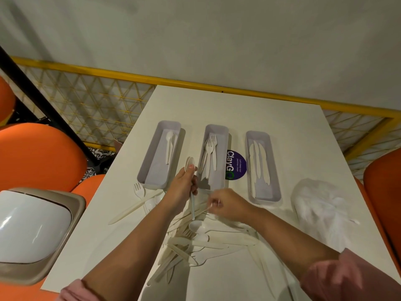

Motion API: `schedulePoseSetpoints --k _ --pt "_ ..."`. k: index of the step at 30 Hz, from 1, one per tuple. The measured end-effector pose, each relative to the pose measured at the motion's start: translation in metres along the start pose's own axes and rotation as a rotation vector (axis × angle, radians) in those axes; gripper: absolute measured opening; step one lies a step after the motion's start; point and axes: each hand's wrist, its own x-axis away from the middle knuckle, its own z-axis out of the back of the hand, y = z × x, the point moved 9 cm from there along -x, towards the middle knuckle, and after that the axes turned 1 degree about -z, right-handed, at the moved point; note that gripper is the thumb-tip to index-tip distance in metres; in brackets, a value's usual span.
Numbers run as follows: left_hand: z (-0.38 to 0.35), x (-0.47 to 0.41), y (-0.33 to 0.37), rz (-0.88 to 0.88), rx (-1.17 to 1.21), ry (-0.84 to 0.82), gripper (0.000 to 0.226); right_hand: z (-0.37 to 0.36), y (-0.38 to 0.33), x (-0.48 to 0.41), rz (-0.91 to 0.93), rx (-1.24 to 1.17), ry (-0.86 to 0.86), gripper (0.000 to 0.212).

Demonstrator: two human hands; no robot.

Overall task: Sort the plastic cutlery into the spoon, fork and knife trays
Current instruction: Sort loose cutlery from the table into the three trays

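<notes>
Three grey trays stand side by side on the white table [249, 109]. The left tray [152, 168] holds a couple of spoons, the middle tray [223, 170] holds forks, the right tray [273, 187] holds knives. My left hand [181, 190] grips a small bunch of white spoons [189, 162], bowls up, between the left and middle trays. My right hand [225, 205] pinches the thin handle of one piece at the top of the loose cutlery pile [195, 242]; which kind it is I cannot tell. A fork [138, 190] and a knife [132, 210] lie apart at the pile's left.
A crumpled clear plastic bag [323, 209] lies right of the knife tray. A purple round sticker [237, 165] shows between the middle and right trays. Orange seats [36, 155] and a white-lidded bin [32, 224] sit left; a yellow-framed mesh partition [93, 101] runs behind.
</notes>
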Motion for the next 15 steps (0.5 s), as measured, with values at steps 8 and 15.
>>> schedulePoseSetpoints --k 8,15 --pt "-0.001 -0.003 -0.003 0.073 0.041 0.039 0.017 -0.037 0.028 0.02 -0.007 0.325 -0.188 0.026" --pt "0.0 -0.004 0.006 0.081 0.099 0.04 0.015 -0.035 0.024 0.019 -0.007 0.351 -0.164 0.017"
